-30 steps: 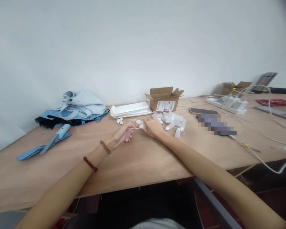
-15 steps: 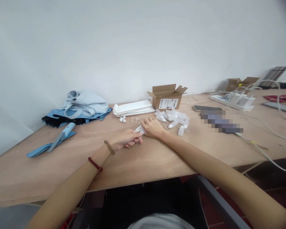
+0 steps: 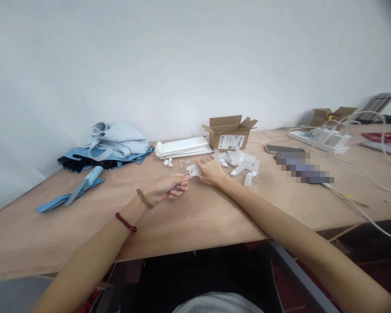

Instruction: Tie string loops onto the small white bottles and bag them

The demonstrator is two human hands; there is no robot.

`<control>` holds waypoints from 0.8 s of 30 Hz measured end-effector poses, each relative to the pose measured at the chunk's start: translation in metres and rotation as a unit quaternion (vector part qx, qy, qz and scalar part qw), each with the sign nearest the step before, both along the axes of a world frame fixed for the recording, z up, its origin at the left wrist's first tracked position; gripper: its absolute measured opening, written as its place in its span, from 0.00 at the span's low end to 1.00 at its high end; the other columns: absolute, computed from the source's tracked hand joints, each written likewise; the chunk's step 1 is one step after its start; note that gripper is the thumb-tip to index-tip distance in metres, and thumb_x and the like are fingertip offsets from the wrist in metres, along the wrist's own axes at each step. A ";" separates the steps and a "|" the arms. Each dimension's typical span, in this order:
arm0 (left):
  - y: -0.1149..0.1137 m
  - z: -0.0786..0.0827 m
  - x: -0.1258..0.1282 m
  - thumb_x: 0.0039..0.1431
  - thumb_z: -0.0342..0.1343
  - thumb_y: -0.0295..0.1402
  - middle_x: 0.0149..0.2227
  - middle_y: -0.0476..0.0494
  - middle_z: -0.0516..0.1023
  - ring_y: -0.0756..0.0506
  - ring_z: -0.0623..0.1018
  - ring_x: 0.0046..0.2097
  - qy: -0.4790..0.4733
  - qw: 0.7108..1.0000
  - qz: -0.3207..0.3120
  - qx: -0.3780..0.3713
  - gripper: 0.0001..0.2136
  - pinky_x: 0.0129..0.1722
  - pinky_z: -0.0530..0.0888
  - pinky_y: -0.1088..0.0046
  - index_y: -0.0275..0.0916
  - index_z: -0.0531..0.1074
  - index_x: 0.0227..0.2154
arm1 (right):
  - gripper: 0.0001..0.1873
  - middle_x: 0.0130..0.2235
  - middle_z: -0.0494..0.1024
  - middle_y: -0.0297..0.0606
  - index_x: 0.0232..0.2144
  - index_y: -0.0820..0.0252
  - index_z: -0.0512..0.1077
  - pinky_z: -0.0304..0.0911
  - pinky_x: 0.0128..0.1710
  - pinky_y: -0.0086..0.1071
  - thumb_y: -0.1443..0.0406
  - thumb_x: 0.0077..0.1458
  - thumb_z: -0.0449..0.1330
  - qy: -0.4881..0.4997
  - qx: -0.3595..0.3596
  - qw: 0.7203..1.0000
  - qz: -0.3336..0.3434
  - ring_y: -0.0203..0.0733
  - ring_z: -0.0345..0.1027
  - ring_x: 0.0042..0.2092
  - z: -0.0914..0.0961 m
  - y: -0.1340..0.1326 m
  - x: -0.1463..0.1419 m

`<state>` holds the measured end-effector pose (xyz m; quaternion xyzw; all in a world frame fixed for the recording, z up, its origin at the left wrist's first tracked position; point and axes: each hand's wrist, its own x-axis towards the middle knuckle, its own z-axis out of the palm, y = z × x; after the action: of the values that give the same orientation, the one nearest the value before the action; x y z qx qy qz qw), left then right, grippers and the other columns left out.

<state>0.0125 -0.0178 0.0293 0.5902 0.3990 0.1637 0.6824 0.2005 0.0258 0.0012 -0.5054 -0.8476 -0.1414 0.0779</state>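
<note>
In the head view, a small translucent white plastic bottle (image 3: 193,170) lies at the fingers of my right hand (image 3: 211,171), which are closed on it against the tabletop. Just left of it my left hand (image 3: 171,187) is closed in a pinch, with a thin white cord (image 3: 184,174) running between its fingertips and the bottle. Something greyish shows inside its curled fingers, too small to name. To the right of my right hand sits a pile of similar bottles (image 3: 244,160) with cord loops. Several small white pieces (image 3: 168,162) lie behind my left hand.
Behind the pile stands an open cardboard box (image 3: 228,141) beside a stack of white sleeves (image 3: 184,148). A blue umbrella (image 3: 80,189) and a pale cloth bag (image 3: 117,141) are at left. At right lie a phone (image 3: 283,149), a power strip (image 3: 316,142) and cables.
My left hand has drawn back to the left, away from the bottle, opening a gap between the hands. My right hand stays on the bottle almost in place.
</note>
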 end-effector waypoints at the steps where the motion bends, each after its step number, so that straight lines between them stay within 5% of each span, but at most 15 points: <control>1: 0.000 0.002 -0.002 0.59 0.52 0.45 0.21 0.56 0.50 0.58 0.48 0.18 -0.003 1.000 0.004 -0.001 0.20 0.15 0.45 0.82 0.39 0.53 0.21 | 0.19 0.45 0.75 0.52 0.47 0.67 0.69 0.60 0.41 0.37 0.61 0.56 0.54 0.006 0.000 1.000 -0.006 0.54 0.68 0.47 0.001 0.001 0.002; 7: 0.001 0.026 -0.027 0.59 0.51 0.38 0.22 0.55 0.53 0.57 0.50 0.18 -0.054 0.992 0.094 0.071 0.15 0.16 0.48 0.82 0.38 0.55 0.22 | 0.17 0.45 0.77 0.49 0.45 0.63 0.70 0.58 0.39 0.34 0.59 0.60 0.50 0.101 0.011 0.987 -0.128 0.50 0.71 0.45 0.006 0.010 0.032; 11: 0.026 0.033 -0.020 0.58 0.50 0.37 0.20 0.54 0.54 0.56 0.53 0.18 0.078 0.964 0.160 0.196 0.15 0.17 0.49 0.78 0.39 0.56 0.19 | 0.17 0.42 0.78 0.45 0.41 0.60 0.72 0.57 0.37 0.33 0.56 0.61 0.49 0.146 0.021 0.980 -0.136 0.48 0.71 0.43 0.007 0.008 0.033; 13: 0.048 0.029 -0.006 0.56 0.51 0.38 0.17 0.51 0.56 0.53 0.57 0.18 0.236 0.914 0.174 0.281 0.16 0.18 0.52 0.75 0.39 0.58 0.17 | 0.16 0.42 0.79 0.45 0.40 0.60 0.72 0.57 0.36 0.32 0.57 0.61 0.49 0.151 0.022 0.981 -0.117 0.48 0.72 0.43 0.007 0.004 0.026; 16: 0.084 0.025 0.016 0.50 0.58 0.37 0.15 0.48 0.59 0.47 0.67 0.25 0.420 0.794 0.164 0.407 0.18 0.23 0.58 0.73 0.40 0.58 0.12 | 0.16 0.42 0.79 0.45 0.41 0.60 0.72 0.56 0.36 0.32 0.58 0.60 0.49 0.153 0.016 0.983 -0.101 0.47 0.72 0.42 0.005 0.000 0.019; 20: 0.114 0.033 0.026 0.40 0.66 0.32 0.12 0.49 0.59 0.45 0.70 0.26 0.439 0.800 0.129 0.387 0.17 0.25 0.60 0.73 0.39 0.61 0.11 | 0.16 0.42 0.79 0.44 0.41 0.59 0.72 0.56 0.36 0.32 0.58 0.60 0.49 0.161 0.019 0.981 -0.108 0.47 0.71 0.43 0.004 0.001 0.024; 24: 0.116 0.045 0.019 0.48 0.62 0.33 0.11 0.51 0.59 0.51 0.66 0.22 0.437 0.829 0.105 0.334 0.17 0.23 0.57 0.76 0.35 0.64 0.12 | 0.16 0.42 0.79 0.44 0.39 0.60 0.72 0.55 0.36 0.31 0.58 0.60 0.49 0.178 0.022 0.976 -0.123 0.46 0.71 0.41 0.005 0.005 0.032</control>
<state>0.0319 0.0979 0.0740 0.7461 0.6365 0.0828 0.1768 0.2326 0.0310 0.0061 -0.6213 -0.7481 -0.0762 0.2201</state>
